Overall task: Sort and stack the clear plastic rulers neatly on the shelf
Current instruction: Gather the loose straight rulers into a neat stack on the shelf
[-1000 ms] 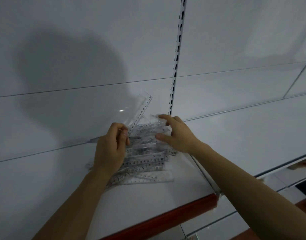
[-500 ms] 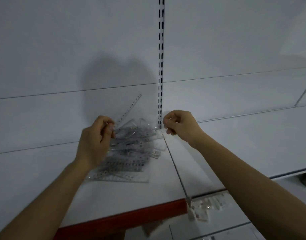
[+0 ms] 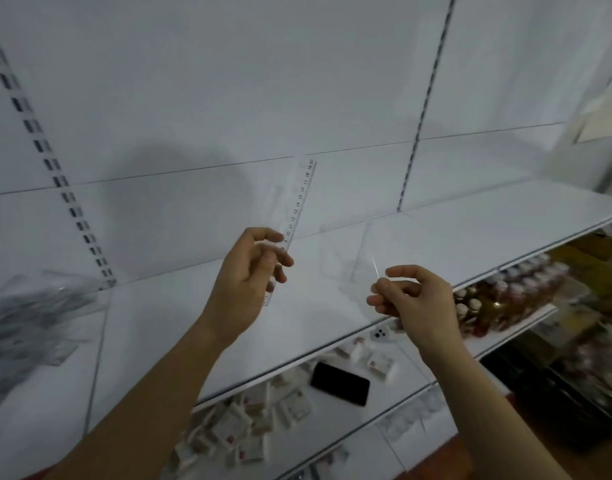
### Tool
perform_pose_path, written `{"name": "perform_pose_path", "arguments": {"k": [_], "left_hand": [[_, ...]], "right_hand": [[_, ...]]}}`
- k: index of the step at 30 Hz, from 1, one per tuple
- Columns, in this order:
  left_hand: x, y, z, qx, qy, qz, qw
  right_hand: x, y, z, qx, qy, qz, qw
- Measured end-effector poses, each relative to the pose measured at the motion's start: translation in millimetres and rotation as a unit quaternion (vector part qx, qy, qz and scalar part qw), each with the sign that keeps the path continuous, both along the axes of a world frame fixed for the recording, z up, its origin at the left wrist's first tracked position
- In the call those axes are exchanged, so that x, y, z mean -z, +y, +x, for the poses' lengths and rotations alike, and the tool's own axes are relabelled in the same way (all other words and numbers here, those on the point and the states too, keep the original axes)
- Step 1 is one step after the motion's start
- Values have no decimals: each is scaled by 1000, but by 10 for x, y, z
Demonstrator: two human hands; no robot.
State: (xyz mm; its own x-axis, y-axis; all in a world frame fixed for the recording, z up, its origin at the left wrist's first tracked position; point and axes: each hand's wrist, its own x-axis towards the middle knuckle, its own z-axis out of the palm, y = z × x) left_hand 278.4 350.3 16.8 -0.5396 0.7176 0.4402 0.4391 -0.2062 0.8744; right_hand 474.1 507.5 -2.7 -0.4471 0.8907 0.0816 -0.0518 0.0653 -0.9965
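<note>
My left hand (image 3: 249, 275) grips a clear plastic ruler (image 3: 297, 209) near its lower end and holds it almost upright above the white shelf (image 3: 193, 327). The ruler's black numbers run up its right edge. My right hand (image 3: 415, 299) pinches the edge of a second clear flat plastic piece (image 3: 349, 258) between thumb and fingers. That piece is nearly invisible and I cannot make out its shape. A blurred pile of clear rulers (image 3: 30, 306) lies on the shelf at the far left, well away from both hands.
A slotted upright (image 3: 51, 164) runs down the back wall beside the pile. On the lower shelf lie a black phone (image 3: 339, 383) and several small white boxes (image 3: 235, 431). Rows of bottles (image 3: 505, 296) stand lower right.
Both hands have lifted off the pile and moved right along the shelf. The left one carries a ruler, the right one a clear piece. The view swung right, leaving the pile at the far left.
</note>
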Motion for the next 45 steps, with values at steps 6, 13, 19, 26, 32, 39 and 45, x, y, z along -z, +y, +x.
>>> {"name": "perform_pose_path", "arguments": {"k": [6, 13, 19, 26, 32, 39, 45], "left_hand": [[-197, 1149, 314, 74, -10, -6, 997], [-86, 2422, 516, 116, 1, -4, 993], [128, 3397, 473, 143, 11, -10, 990], [271, 4240, 314, 111, -32, -27, 993], [328, 4479, 279, 70, -55, -28, 996], [448, 4680, 364, 29, -49, -45, 997], [444, 5164, 682, -6, -8, -73, 997]], "right_hand": [[58, 836, 814, 106, 0, -3, 994], [136, 1929, 1181, 113, -72, 14, 991], [157, 2913, 1150, 144, -83, 15, 986], [116, 3979, 846, 128, -153, 34, 979], [198, 4740, 501, 84, -231, 60, 967], [275, 5458, 324, -3, -403, 173, 899], [245, 5751, 520, -37, -340, 201, 918]]}}
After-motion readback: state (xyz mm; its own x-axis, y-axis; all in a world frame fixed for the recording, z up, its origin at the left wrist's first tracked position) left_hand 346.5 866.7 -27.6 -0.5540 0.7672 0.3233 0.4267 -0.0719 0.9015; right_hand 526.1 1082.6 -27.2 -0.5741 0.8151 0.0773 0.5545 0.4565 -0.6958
